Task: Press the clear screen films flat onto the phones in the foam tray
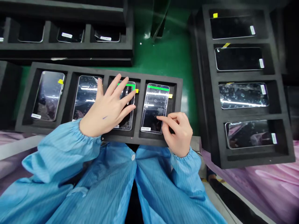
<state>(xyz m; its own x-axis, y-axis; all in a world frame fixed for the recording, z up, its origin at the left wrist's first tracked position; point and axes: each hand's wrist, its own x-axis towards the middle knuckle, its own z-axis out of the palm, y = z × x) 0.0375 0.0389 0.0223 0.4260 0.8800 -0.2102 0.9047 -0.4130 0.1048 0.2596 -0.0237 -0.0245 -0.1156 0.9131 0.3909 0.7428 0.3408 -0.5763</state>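
Protective film with a green strip lies over a phone in the end slot of a black foam tray on the green bench. Right hand's curled fingers touch the film's lower edge, no clear grip; left hand's spread fingers lie open over the next phone.

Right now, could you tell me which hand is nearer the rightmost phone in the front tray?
Right hand, touching the phone; left hand, one slot over.
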